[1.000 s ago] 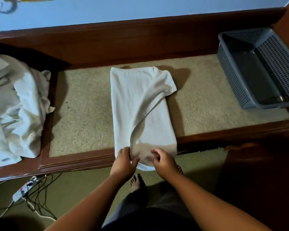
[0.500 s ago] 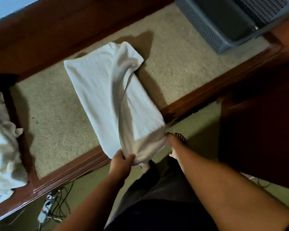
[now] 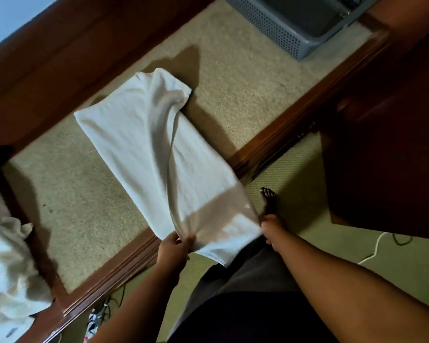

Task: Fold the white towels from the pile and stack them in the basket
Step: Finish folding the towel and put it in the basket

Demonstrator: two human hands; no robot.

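A white towel (image 3: 139, 134), folded lengthwise, lies on the beige carpeted platform (image 3: 233, 78); its near end hangs off the wooden edge. My left hand (image 3: 174, 248) pinches the near left corner of that end. My right hand (image 3: 270, 226) grips the near right corner, its fingers mostly hidden behind the cloth. The top layer is lifted into a twisted ridge running to the far end. The grey perforated basket (image 3: 278, 30) sits at the upper right with nothing visible inside. The pile of white towels (image 3: 3, 263) lies at the left edge.
A dark wooden frame (image 3: 282, 142) rims the platform, with a tall wooden wall behind it. A dark wooden cabinet (image 3: 386, 144) stands at the right. On the green floor are my foot (image 3: 268, 196), a white cable (image 3: 374, 248) and a power strip (image 3: 94, 323) with cords.
The view has tilted and swung to the left. Both hands moved apart along the towel's near end and drew it off the platform edge, raising the top layer.
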